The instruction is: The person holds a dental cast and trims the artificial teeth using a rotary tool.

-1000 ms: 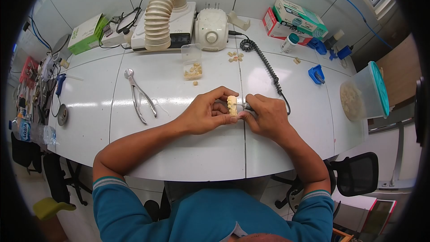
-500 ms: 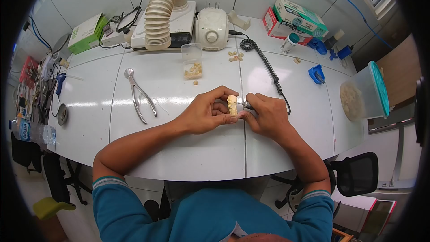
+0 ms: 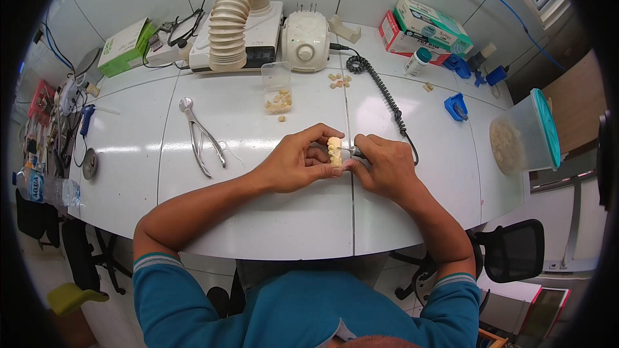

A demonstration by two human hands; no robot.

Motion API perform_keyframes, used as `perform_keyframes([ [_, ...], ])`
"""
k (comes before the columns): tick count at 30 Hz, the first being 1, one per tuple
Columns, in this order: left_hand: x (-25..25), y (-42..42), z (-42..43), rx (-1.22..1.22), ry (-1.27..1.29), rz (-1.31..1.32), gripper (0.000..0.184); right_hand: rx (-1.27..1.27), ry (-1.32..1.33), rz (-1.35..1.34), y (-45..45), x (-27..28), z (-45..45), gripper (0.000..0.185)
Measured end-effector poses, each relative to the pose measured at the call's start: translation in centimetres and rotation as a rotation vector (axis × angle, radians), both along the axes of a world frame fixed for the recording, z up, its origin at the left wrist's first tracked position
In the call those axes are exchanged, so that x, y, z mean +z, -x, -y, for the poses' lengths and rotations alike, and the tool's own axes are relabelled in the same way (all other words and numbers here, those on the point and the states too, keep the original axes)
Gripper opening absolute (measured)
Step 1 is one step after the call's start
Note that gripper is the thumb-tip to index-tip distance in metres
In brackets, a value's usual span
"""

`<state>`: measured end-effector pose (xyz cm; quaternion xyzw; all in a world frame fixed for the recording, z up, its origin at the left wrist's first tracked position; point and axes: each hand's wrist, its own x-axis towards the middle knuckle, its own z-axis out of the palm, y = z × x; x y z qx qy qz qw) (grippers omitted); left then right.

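A cream-coloured dental model (image 3: 334,151) stands upright between the fingers and thumb of my left hand (image 3: 293,162). My right hand (image 3: 387,166) grips a rotary handpiece (image 3: 356,152), whose thin tip points left and meets or nearly meets the model's right side. Most of the handpiece is hidden by my fingers. Its coiled black cord (image 3: 390,100) runs back to a white control unit (image 3: 305,42). Beyond my left hand sits a clear box (image 3: 278,100) of small tooth-like pieces, with one loose piece (image 3: 282,118) in front.
Metal pliers (image 3: 198,135) lie left on the white table (image 3: 258,225). Behind are a ribbed hose (image 3: 229,19), a green box (image 3: 126,48), glove boxes (image 3: 432,26) and a white bottle (image 3: 417,62). A blue tray (image 3: 456,107) and a lidded tub (image 3: 525,132) stand right.
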<state>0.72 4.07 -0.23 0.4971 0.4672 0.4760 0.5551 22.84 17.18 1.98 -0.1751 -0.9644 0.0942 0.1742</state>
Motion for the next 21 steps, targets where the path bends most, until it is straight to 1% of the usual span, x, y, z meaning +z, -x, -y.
perform_keyframes([
  [18, 0.03, 0.05, 0.00, -0.003, 0.013, -0.002, 0.063, 0.004, -0.010, 0.003, 0.04, 0.12, 0.04, 0.037],
  [21, -0.26, 0.01, -0.03, 0.002, -0.016, 0.034, 0.062, 0.006, -0.010, 0.002, 0.03, 0.05, 0.00, 0.037],
])
